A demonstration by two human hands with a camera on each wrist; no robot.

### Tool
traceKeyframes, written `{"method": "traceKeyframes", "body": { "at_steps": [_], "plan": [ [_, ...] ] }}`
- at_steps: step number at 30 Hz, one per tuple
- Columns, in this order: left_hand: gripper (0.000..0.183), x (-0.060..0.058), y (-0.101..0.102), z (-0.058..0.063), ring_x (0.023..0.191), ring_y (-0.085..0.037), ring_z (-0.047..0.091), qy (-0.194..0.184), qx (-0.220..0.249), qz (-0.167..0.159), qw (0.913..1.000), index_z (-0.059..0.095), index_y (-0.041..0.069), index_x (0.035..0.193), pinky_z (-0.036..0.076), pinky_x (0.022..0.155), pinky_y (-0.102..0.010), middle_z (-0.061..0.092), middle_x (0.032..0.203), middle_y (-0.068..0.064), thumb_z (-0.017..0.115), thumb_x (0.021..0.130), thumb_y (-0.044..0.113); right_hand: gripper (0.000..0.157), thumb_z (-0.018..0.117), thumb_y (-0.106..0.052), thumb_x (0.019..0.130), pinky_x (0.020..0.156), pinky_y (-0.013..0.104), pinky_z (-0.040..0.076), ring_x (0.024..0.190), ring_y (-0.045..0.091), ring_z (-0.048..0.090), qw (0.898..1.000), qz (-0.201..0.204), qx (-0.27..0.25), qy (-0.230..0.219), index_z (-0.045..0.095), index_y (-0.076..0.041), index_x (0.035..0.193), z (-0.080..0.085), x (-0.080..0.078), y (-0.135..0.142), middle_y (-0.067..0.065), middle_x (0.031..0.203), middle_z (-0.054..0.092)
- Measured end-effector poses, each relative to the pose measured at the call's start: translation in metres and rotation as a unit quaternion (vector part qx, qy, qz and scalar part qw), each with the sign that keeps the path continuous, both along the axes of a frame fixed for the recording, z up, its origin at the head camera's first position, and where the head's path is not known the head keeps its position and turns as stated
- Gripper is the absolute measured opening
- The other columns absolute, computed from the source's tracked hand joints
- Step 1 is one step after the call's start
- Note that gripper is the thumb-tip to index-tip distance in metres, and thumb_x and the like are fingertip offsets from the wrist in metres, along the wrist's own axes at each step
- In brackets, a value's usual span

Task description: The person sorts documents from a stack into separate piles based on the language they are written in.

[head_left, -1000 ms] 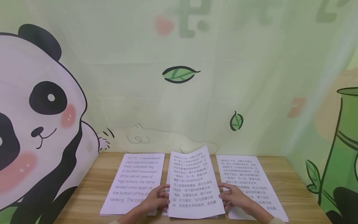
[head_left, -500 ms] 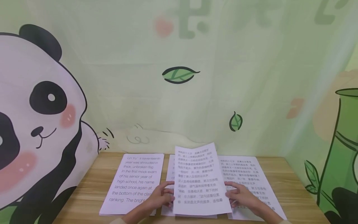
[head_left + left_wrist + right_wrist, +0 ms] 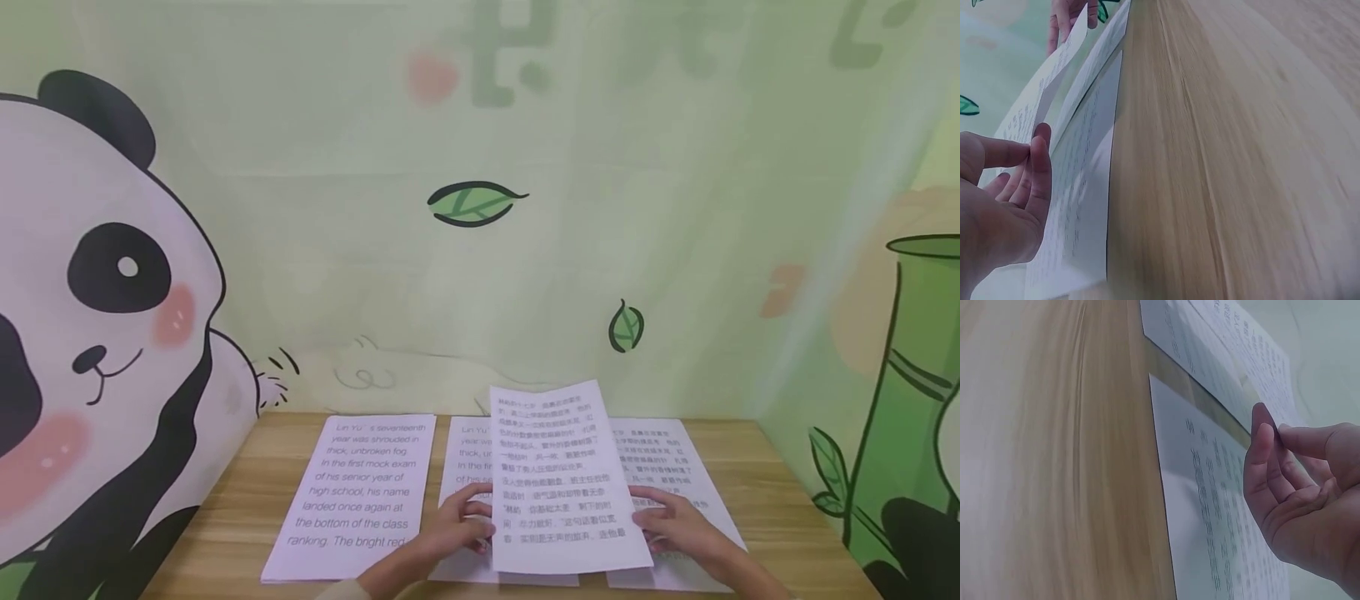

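Note:
A white sheet of paper [image 3: 562, 475] with Chinese print is held up, tilted, above the table, its top edge slightly curved. My left hand [image 3: 453, 533] pinches its left edge between thumb and fingers, as the left wrist view confirms. On the opposite edge, my right hand [image 3: 678, 531] pinches it too. Below and behind lies a middle paper [image 3: 465, 446] with English print, partly hidden by the held sheet. To the right, under the right hand, is another paper [image 3: 660, 454] with Chinese print, also partly covered.
At the left lies a paper [image 3: 352, 492] with large English print, seemingly several sheets thick. All the papers rest on a wood-grain table [image 3: 225, 508]. A pale green backdrop [image 3: 337, 275] with a printed panda [image 3: 135, 350], leaves and bamboo stands right behind the table's far edge.
Both hands have carried the Chinese-printed sheet to the right, from over the middle paper toward the right one. More of the middle English-printed paper shows now. The camera view has shifted slightly.

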State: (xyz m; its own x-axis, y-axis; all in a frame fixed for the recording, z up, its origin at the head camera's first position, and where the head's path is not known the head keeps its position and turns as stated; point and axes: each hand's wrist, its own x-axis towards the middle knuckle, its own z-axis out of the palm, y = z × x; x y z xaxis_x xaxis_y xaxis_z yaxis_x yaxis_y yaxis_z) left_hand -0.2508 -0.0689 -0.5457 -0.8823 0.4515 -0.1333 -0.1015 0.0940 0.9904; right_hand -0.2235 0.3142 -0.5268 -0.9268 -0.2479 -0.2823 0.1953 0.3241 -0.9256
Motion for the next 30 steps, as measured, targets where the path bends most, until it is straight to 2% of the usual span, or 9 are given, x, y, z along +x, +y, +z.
{"method": "traceKeyframes", "body": {
  "at_steps": [9, 16, 19, 24, 30],
  "plan": [
    [0.067, -0.002, 0.039, -0.003, 0.081, -0.014, 0.069, -0.008, -0.004, -0.003, 1.0, 0.044, -0.001, 0.148, 0.06, 0.066, -0.028, 0.068, 0.11, -0.01, 0.065, 0.085, -0.002, 0.072, 0.063, -0.022, 0.101, 0.076, 0.033, 0.06, 0.091, 0.016, 0.072, 1.0, -0.011, -0.009, -0.002, 0.025, 0.012, 0.153, -0.002, 0.005, 0.038, 0.006, 0.106, 0.077],
    [0.064, 0.001, 0.072, -0.005, 0.08, -0.014, 0.069, -0.029, 0.001, -0.009, 0.9996, 0.047, 0.002, 0.146, 0.06, 0.066, -0.028, 0.069, 0.109, -0.008, 0.063, 0.085, -0.004, 0.073, 0.065, -0.029, 0.1, 0.08, 0.035, 0.057, 0.094, 0.018, 0.069, 0.998, -0.044, 0.037, -0.032, 0.029, 0.007, 0.154, 0.0, 0.005, 0.065, 0.005, 0.108, 0.074],
    [0.064, 0.0, 0.083, -0.006, 0.08, -0.015, 0.07, -0.034, -0.004, -0.01, 0.9994, 0.048, 0.003, 0.146, 0.06, 0.066, -0.029, 0.069, 0.108, -0.007, 0.064, 0.085, -0.003, 0.073, 0.062, -0.028, 0.102, 0.081, 0.035, 0.057, 0.096, 0.019, 0.068, 0.999, -0.027, 0.037, -0.025, 0.026, 0.009, 0.154, -0.002, 0.007, 0.078, 0.005, 0.109, 0.073],
    [0.064, -0.002, 0.1, -0.008, 0.08, -0.015, 0.07, -0.039, -0.001, -0.019, 0.9991, 0.048, 0.004, 0.146, 0.061, 0.066, -0.028, 0.069, 0.107, -0.006, 0.063, 0.084, -0.003, 0.069, 0.056, -0.021, 0.105, 0.081, 0.035, 0.058, 0.098, 0.016, 0.069, 1.0, 0.016, 0.002, -0.013, 0.019, 0.012, 0.153, -0.005, 0.008, 0.102, 0.004, 0.111, 0.071],
    [0.059, -0.004, 0.12, -0.01, 0.073, -0.013, 0.067, -0.041, 0.005, -0.021, 0.9989, 0.053, 0.006, 0.14, 0.061, 0.064, -0.029, 0.068, 0.1, -0.006, 0.064, 0.084, -0.008, 0.069, 0.055, -0.016, 0.105, 0.084, 0.034, 0.058, 0.101, 0.018, 0.071, 0.998, 0.046, -0.026, -0.017, 0.015, 0.013, 0.153, -0.005, 0.009, 0.126, 0.007, 0.114, 0.075]
  ]
}}
